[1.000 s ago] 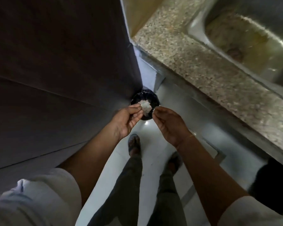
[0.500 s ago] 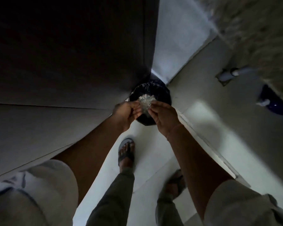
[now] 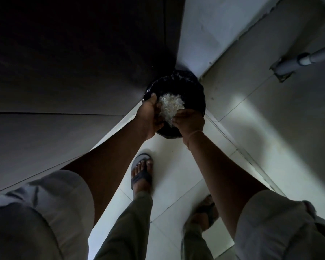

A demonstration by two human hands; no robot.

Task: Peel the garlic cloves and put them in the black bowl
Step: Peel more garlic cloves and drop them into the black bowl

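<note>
- Pale floor tiles (image 3: 176,175) are filling the near part of a dim corner, with a dark panel (image 3: 73,72) on the left and a white wall (image 3: 204,25) on the far side; a black-lined bin (image 3: 193,87) is standing right in the corner
- Both hands are hovering over the bin's mouth: the left hand (image 3: 150,117) and the right hand (image 3: 189,121) are cupping one loose heap of white garlic skins (image 3: 170,106) between them, fingers curled under and around it
- Neither the peeled cloves nor the black bowl is showing anywhere, so progress on the peeling cannot be told
- Skins are looking feather-light; if the hands are parting too high or too fast, flakes are likely drifting past the rim onto the tiles or the sandalled foot (image 3: 142,173) near the bin
- Bits slipping out between the wrists could be missing the bin, since the heap is hanging close to its near rim
- Papery scraps may be clinging to the fingers and travelling back to the cloves
- One clove could be hiding in the heap and going out with the rubbish; the pile is too blurred to rule that out
</note>
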